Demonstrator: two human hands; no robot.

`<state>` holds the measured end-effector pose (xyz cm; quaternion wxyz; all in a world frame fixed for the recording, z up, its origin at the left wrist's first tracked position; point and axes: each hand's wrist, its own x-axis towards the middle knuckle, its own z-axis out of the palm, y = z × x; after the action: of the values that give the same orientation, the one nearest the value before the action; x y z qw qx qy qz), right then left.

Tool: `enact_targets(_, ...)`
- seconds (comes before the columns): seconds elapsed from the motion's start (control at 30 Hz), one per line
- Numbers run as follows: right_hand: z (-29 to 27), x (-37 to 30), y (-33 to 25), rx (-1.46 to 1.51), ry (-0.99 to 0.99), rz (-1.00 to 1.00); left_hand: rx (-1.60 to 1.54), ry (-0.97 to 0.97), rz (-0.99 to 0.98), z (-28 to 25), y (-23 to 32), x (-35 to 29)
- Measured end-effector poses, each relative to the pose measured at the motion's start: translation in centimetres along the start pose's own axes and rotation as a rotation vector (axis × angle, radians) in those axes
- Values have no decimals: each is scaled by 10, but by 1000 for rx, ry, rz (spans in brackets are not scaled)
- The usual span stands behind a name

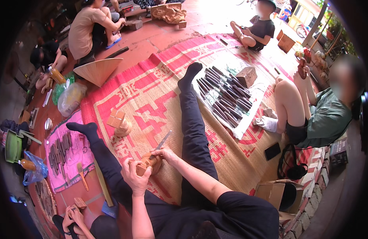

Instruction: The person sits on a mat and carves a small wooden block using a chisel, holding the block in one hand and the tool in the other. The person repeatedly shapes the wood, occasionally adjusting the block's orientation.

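Observation:
Between my legs, my left hand (134, 177) is closed around a light-brown wooden carving (151, 163), whose shape is partly covered by my fingers. My right hand (167, 154) grips a slim carving tool against the carving's right side. The tool's grey flat blade (165, 139) sticks up and away from the hand; its other end is hidden. Beyond my hands, a second wooden piece (122, 128) with a blocky top stands on the red-and-tan woven mat (156, 103).
Dark-handled tools (227, 95) lie in rows on a white sheet (243, 129), beside a wooden block (246, 76). More tools (60, 153) rest on a pink cloth (74, 175) at left, near a brush (82, 177). A conical hat (98, 71), phone (272, 151) and cardboard box (269, 193) surround me. Several people sit nearby.

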<state>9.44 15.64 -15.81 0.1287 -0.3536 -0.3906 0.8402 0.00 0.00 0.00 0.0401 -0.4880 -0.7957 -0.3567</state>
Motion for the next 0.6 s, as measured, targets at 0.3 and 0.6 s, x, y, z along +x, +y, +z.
enact_targets(0.3, -4, -9, -15, 73, 125, 91, 18, 24, 52, 7, 4, 0)
enact_targets(0.6, 1, -3, -7, 156, 156, 23, 25, 7, 60, 4, 4, 2)
